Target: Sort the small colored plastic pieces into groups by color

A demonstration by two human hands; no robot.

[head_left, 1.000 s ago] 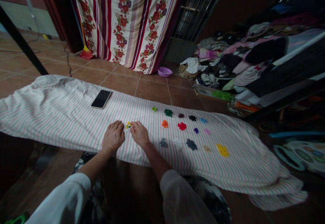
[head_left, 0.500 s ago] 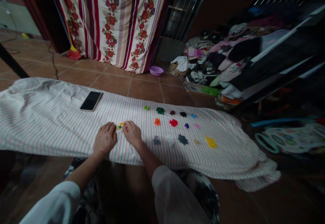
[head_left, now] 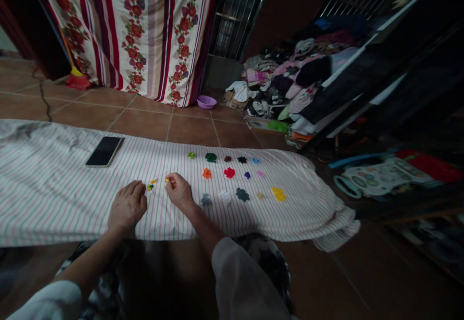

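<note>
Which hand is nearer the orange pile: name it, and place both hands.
Right. The right hand is to the left of the orange pile, slightly lower in the picture; the left hand is farther left, past the small yellow-and-green cluster.

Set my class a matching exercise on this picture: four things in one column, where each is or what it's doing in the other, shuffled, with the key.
1. Phone
2. Right hand
3. Bowl
4. Left hand

A. On the floor, near the curtain's lower edge
B. Palm down, beside loose yellow and green pieces
C. Dark screen up, on the striped cloth
D. Pinching a small yellow piece

Pairs: 1-C, 2-D, 3-A, 4-B
</note>
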